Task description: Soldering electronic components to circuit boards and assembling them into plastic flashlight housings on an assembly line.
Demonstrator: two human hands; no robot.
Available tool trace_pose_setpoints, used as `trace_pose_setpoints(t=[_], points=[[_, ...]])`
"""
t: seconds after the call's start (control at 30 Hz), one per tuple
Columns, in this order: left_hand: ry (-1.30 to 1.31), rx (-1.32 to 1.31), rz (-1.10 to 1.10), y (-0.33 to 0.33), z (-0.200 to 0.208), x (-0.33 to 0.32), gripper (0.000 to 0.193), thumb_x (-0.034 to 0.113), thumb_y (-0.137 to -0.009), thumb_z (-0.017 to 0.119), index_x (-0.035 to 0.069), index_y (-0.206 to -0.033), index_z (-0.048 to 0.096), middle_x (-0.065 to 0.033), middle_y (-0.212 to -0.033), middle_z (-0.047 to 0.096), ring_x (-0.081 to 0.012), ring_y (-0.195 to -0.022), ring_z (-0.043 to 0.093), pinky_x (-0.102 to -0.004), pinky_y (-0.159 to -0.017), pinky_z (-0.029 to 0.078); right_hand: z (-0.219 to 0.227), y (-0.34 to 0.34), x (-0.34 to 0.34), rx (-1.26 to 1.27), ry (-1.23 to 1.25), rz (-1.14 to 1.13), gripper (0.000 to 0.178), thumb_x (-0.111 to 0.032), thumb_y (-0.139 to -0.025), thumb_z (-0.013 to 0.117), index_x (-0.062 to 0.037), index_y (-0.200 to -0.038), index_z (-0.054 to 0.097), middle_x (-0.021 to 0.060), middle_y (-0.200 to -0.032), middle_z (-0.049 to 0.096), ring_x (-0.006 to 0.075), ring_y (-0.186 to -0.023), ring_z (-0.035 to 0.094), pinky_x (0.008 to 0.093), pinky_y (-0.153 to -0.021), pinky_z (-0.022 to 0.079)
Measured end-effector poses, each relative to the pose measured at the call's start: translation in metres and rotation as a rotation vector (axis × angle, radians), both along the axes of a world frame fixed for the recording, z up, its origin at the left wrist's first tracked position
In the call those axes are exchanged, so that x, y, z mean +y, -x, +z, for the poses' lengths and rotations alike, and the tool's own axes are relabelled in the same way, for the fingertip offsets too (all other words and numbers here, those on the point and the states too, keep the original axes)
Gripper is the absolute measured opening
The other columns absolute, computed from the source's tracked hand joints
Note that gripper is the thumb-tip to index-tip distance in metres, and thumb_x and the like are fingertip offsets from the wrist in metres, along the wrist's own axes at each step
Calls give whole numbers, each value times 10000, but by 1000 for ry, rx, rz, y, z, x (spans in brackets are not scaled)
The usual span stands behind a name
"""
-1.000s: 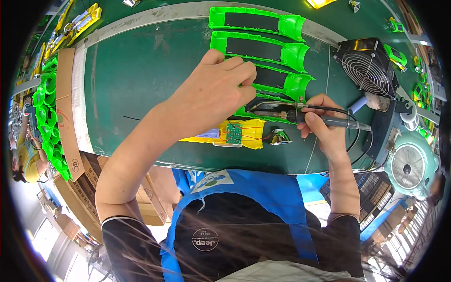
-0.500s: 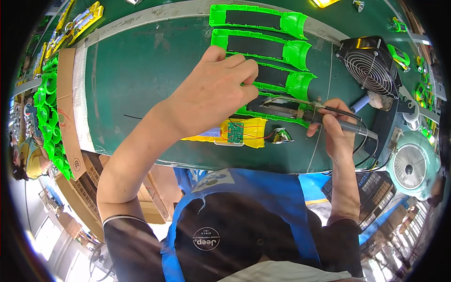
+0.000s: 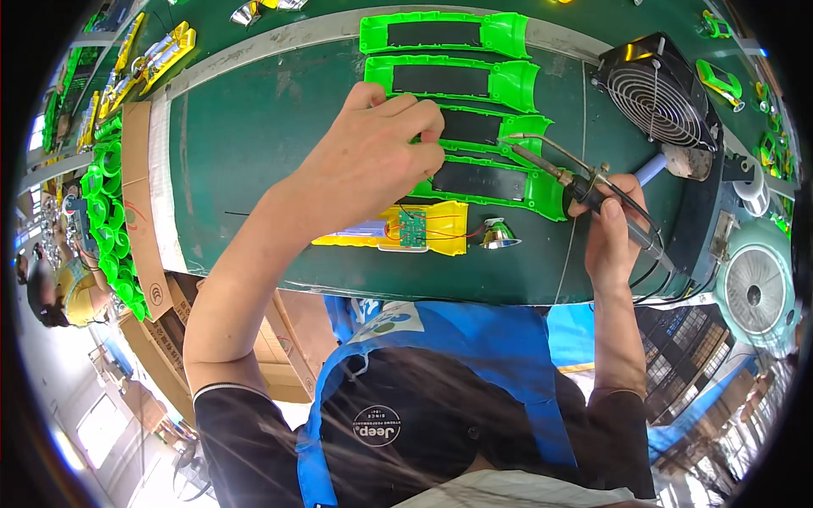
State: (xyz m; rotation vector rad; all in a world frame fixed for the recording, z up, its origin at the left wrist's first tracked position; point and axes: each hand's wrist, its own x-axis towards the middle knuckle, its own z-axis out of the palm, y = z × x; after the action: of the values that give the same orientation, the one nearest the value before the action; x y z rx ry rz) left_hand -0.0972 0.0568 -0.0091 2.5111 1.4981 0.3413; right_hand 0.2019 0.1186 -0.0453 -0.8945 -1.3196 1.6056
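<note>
My right hand [image 3: 616,224] grips a soldering iron [image 3: 576,182] with a thin curved metal tube along its side. The iron's tip lies over the right part of the third green plastic shell [image 3: 474,129]. My left hand [image 3: 373,144] is closed, fingers curled over the left ends of the third shell and the nearest green shell [image 3: 478,180]; what it pinches is hidden. Two more green shells, the farthest [image 3: 432,34] and the second [image 3: 440,80], lie beyond. Closer to me is a yellow casing [image 3: 453,229] with a green circuit board [image 3: 412,230], wired to a small reflector lamp [image 3: 500,234].
A black fan [image 3: 656,93] with a wire grille stands at the right, near a blue-grey cylinder [image 3: 650,169]. A round pale-green fan [image 3: 749,292] is at the lower right. Cardboard [image 3: 140,195] edges the left side, beside stacked green parts [image 3: 106,212]. Yellow casings [image 3: 165,57] lie far left.
The soldering iron has moved away from the nearest green shell, up to the third one. My left hand stays closed at the shells' left ends. The whole view has shifted slightly.
</note>
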Motion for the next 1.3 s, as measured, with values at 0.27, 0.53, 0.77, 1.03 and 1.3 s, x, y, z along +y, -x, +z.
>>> trace_pose_setpoints(t=[0.27,0.53,0.77,1.03,1.3], points=[[16,-270,96,-8,17,-5,139,82,-730,708,125,-827,617,-36,-918,496,-206,-877,530,-382,-805,368,2,-13,-1,-14,-112,-23,314,-218,-883,663,20,-1036,525,127,-955,610,193,-797,633,316,-760,511],[-16,85,136,-49,16,-37,139,102,-647,666,107,-726,552,-34,-902,503,-209,-917,522,-354,-801,374,-4,20,12,23,-226,-98,284,-232,-923,614,-8,-1081,540,97,-989,631,171,-885,632,281,-814,457],[-208,-221,184,-76,-1,-40,134,85,-701,636,99,-831,605,-25,-838,578,-220,-907,585,-370,-828,405,-11,58,-20,173,-87,-167,298,-271,-969,554,-31,-1126,473,78,-1020,596,141,-906,584,288,-824,460],[-186,-229,403,-90,-15,-36,105,61,-707,616,95,-800,580,-51,-782,565,-244,-810,571,-370,-750,424,-2,8,-6,335,171,21,307,-245,-925,608,-30,-1099,474,126,-910,603,205,-806,578,360,-829,477],[44,69,356,-93,4,-22,102,90,-725,620,112,-823,637,-44,-786,590,-212,-823,575,-343,-771,429,16,-24,38,-185,150,365,227,-208,-860,652,-3,-900,563,89,-776,623,113,-638,577,243,-599,469]])
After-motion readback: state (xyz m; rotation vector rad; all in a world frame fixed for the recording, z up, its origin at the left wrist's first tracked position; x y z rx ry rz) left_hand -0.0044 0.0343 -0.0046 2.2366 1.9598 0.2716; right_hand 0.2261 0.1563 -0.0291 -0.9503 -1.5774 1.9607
